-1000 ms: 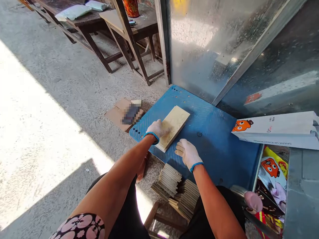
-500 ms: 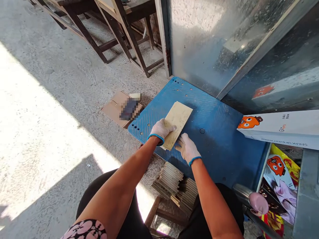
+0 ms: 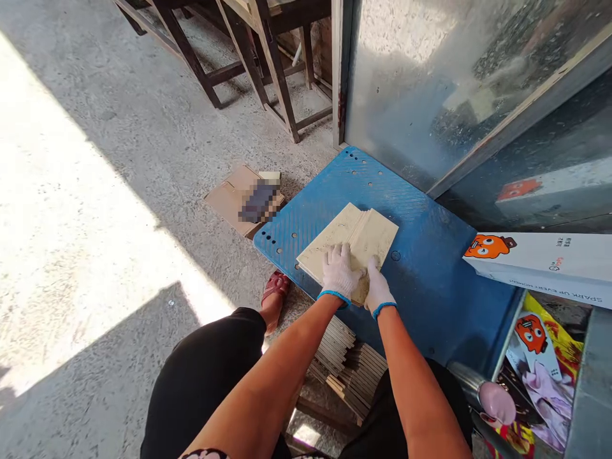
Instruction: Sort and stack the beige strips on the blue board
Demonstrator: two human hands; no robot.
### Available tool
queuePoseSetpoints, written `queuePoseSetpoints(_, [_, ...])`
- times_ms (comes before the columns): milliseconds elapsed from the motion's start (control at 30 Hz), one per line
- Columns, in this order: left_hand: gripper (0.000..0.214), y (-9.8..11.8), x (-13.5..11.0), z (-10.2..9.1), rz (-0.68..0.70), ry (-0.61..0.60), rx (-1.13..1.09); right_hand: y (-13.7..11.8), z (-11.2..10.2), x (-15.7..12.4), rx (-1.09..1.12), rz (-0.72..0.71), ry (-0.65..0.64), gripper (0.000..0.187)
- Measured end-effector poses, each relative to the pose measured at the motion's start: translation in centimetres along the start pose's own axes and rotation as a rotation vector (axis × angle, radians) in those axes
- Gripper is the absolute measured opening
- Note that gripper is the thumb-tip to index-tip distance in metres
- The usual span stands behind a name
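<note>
In the head view, both gloved hands lie on a small stack of pale boards [image 3: 351, 239] that rests on the blue platform [image 3: 430, 280], a little to the 1 o'clock side of the picture centre. The left hand [image 3: 338, 273] presses flat on the near end of the stack with its fingers spread moderately and not curled around anything. The right hand [image 3: 377, 285] sits just beside it at 3 o'clock, fingers close together on the top board near its right edge; whether it grips the edge I cannot tell. The top boards are shifted, so two layers show side by side. At 3 o'clock a white carton [image 3: 549, 261] with an orange cartoon face carries upside-down writing, "SPARK UP EVERYWHERE" as far as I can read. Below the wrists, at 6 o'clock, a pile of thin boards [image 3: 349, 370] stands on edge on a stool. The platform has free blue surface at 12 and 4 o'clock; its left edge is near the flat cardboard [image 3: 229, 194] at 10 o'clock.
</note>
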State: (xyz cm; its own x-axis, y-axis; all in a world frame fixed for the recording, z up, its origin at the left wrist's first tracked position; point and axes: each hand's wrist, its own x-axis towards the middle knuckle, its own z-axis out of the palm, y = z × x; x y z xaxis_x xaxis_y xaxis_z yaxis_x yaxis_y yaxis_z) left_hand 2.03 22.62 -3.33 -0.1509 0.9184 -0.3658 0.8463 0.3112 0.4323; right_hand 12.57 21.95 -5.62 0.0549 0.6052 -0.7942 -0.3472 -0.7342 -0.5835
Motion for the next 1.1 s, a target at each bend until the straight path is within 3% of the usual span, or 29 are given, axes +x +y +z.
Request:
queuePoseSetpoints(100, [0.071, 0.7, 0.5, 0.0, 0.043, -0.041, 0.0, -0.2, -0.2, -0.2, 0.03, -0.009, 0.077, 0.05])
queuePoseSetpoints(267, [0.076, 0.0, 1.5, -1.1, 0.102, -0.095, -0.029, 0.4, -0.2, 0.4, 0.099, -0.016, 0.007, 0.056])
queuePoseSetpoints(500, [0.068, -0.9, 1.9, -1.3, 0.148, -0.103, -0.064, 0.5, -0.3, 0.6, 0.214, 0.092, -0.264, 0.073])
queuePoseSetpoints(733, [0.081, 0.6, 0.8, -1.5, 0.047, -0.176, -0.136, 0.0, -0.6, 0.0, 0.155, -0.01, -0.03, 0.052])
queuePoseSetpoints(967, [0.087, 1.5, -0.3, -3.6, -0.106, -0.291, -0.229, 0.0, -2.1, -2.6, 0.142, -0.072, 0.009, 0.044])
queuePoseSetpoints(1100, [0.096, 1.2, 0.2, -4.6, -0.146, -0.296, -0.304, -0.6, -2.7, -4.7, 0.116, -0.145, -0.043, 0.051])
